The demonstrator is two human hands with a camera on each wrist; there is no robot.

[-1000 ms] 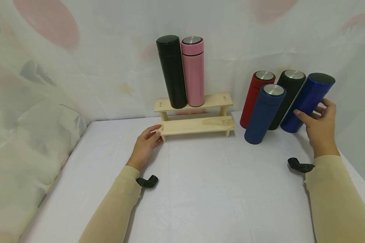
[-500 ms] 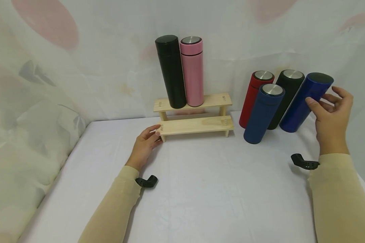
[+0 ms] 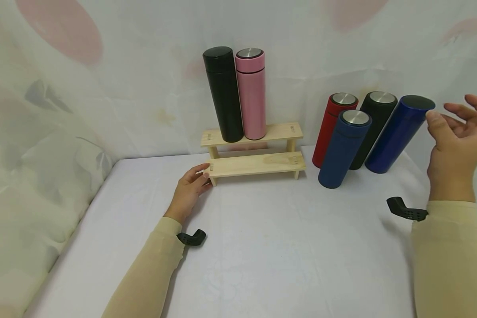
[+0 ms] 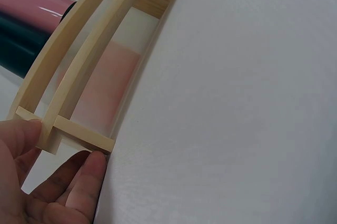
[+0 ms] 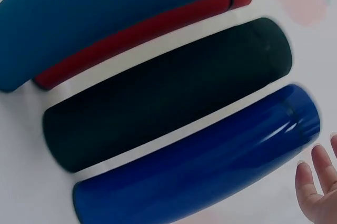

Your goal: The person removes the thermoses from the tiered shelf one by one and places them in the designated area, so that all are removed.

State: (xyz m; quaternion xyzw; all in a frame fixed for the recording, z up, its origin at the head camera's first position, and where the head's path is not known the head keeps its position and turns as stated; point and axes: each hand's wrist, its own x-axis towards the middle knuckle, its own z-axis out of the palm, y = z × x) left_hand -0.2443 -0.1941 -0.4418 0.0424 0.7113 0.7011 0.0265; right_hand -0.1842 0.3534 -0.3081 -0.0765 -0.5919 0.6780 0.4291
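My left hand [image 3: 188, 190] pinches the left end of a two-tier wooden display stand [image 3: 258, 163], thumb on the lower shelf and fingers by its leg. On the upper shelf stand a black thermos bottle [image 3: 224, 97] and a pink thermos bottle [image 3: 252, 97], side by side. My right hand [image 3: 461, 141] is raised just right of a glossy blue thermos bottle [image 3: 399, 134], fingers spread and holding nothing. In the right wrist view its fingers [image 5: 322, 166] show apart from that bottle's capped end.
Left of the glossy blue bottle, a black bottle [image 3: 377, 106], a red bottle [image 3: 330, 137] and a matte blue bottle [image 3: 343, 152] stand close together on the white table [image 3: 262, 247]. A patterned cloth [image 3: 143, 79] hangs behind the stand.
My right hand has let go of the glossy blue bottle and moved right and up, away from it. My left hand stays on the stand.
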